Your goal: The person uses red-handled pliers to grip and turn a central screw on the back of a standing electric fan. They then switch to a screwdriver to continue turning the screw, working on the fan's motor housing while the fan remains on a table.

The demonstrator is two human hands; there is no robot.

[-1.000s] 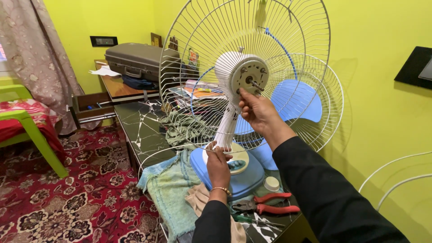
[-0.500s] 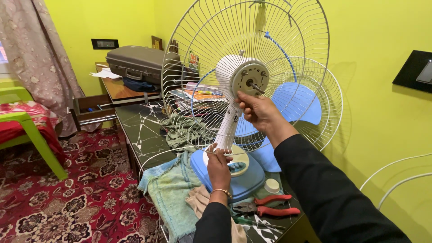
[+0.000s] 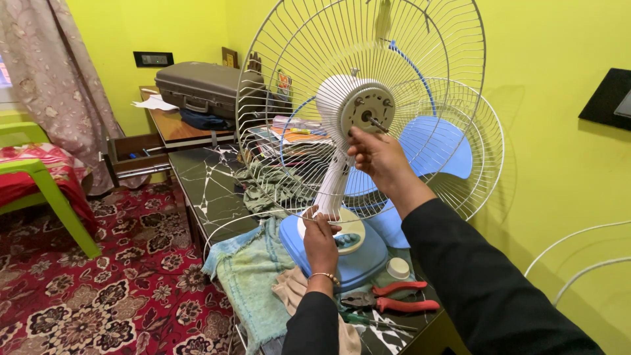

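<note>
White plastic table fan (image 3: 342, 151), grille-backed, stands mid-surface; left hand (image 3: 320, 233) fingers grasp its stem, right hand (image 3: 378, 154) fingers pinch at the motor shaft (image 3: 376, 122). Seemingly blade-fitting stage: steadiness needed next.

Both arms reach forward from the near edge, each in a black sleeve. The left hand (image 3: 320, 238) sits low and near the middle, back of the hand up, its fingers (image 3: 314, 215) curled shut in a grip, a thin gold bangle at the wrist. The right hand (image 3: 378, 160) is raised higher and farther, to the right of the left, wrist bent, thumb and fingertips pinched together at its far left tip.
</note>
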